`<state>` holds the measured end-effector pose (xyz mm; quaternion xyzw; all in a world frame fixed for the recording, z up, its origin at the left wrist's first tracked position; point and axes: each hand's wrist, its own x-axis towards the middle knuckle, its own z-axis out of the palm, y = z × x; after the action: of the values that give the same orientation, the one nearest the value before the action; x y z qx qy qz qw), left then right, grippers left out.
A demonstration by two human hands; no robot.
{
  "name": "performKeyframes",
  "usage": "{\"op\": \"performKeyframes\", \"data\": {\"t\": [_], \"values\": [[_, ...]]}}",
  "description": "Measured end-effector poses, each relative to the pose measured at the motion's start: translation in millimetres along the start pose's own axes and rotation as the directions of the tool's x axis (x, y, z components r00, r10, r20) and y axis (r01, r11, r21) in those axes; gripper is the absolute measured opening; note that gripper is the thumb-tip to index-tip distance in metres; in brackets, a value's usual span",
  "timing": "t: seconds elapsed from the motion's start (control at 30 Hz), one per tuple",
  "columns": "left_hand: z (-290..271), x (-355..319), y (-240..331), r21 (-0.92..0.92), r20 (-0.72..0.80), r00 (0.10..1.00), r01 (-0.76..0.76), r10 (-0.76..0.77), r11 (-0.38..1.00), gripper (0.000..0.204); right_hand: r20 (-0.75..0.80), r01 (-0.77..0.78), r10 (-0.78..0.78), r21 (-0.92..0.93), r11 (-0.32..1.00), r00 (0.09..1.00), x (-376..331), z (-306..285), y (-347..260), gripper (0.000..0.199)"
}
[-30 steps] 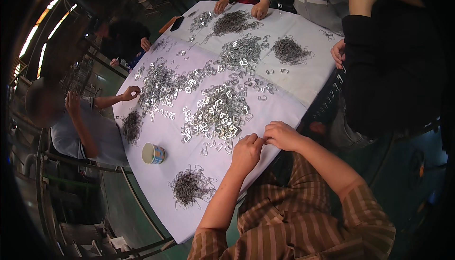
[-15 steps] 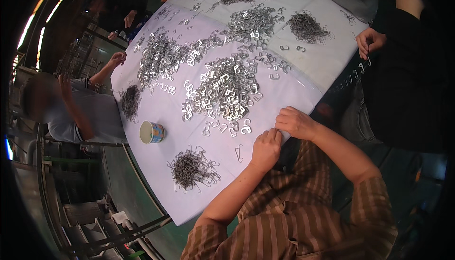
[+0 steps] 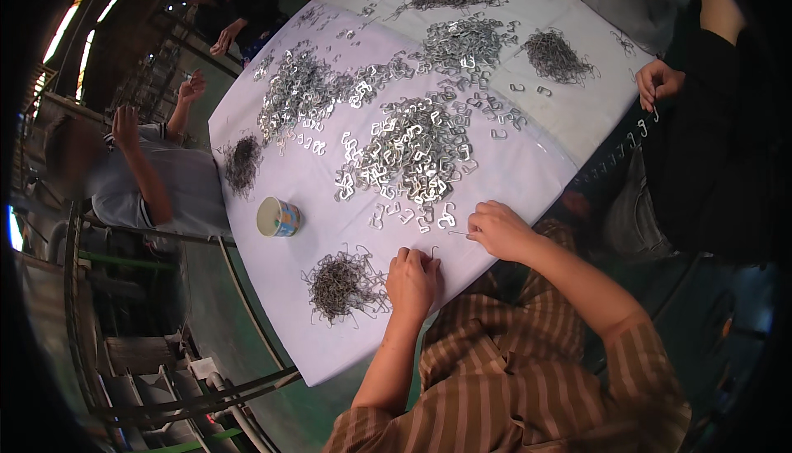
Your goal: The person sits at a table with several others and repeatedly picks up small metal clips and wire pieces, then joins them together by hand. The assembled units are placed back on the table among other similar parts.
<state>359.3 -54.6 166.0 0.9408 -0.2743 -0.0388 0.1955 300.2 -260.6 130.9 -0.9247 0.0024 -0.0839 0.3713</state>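
My left hand [image 3: 412,283] is closed at the near edge of the white-covered table, fingertips pinched at a thin wire hook [image 3: 435,252] whose bent end shows beside them. To its right, my right hand [image 3: 500,231] pinches another thin wire hook [image 3: 458,233], which sticks out leftward from the fingers. Just beyond my hands spreads a large heap of shiny flat metal hooks [image 3: 412,152], with a few loose ones at its near side. Left of my left hand lies a tangled pile of dark wire hooks [image 3: 340,286].
A paper cup [image 3: 279,217] stands near the left edge of the table [image 3: 322,362]. More piles of metal hooks [image 3: 297,94] and wire hooks [image 3: 554,55] cover the far part. Co-workers sit around; one hand [image 3: 658,83] at the right holds a chain of hooks.
My hands, close together at the table edge before, have moved apart. The left came down to the wire hook on the cloth; a wire now shows in the right. The view shifted slightly.
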Motion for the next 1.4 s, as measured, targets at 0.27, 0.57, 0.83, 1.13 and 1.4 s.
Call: {"op": "performKeyframes", "data": {"t": [0.27, 0.57, 0.83, 1.13, 1.4], "values": [[15.7, 2.6, -9.1, 0.044, -0.018, 0.969, -0.246, 0.247, 0.968, 0.010, -0.044, -0.072, 0.076, 0.100, 0.992, 0.996, 7.6, -2.2, -4.5, 0.017], [12.6, 24.0, 41.3, -0.207, 0.039, 0.870, -0.474, 0.491, 0.856, 0.009, -0.070, 0.031, -0.020, 0.157, 0.987, 0.997, -20.4, -22.1, -1.4, 0.007], [28.1, 30.3, 49.9, -0.253, -0.028, 0.841, -0.529, 0.540, 0.810, 0.014, -0.103, 0.188, -0.202, -0.134, 0.973, 0.974, -25.3, -27.8, 13.1, 0.008], [30.1, 26.1, 53.4, -0.133, 0.046, 0.817, -0.566, 0.575, 0.814, 0.022, -0.105, 0.347, -0.400, -0.331, 0.877, 0.910, -25.5, -28.7, 24.9, 0.005], [30.9, 22.4, 56.7, -0.114, 0.080, 0.767, -0.627, 0.637, 0.770, 0.015, -0.047, 0.442, -0.488, -0.354, 0.824, 0.872, -24.5, -34.2, 28.6, 0.005]]}}
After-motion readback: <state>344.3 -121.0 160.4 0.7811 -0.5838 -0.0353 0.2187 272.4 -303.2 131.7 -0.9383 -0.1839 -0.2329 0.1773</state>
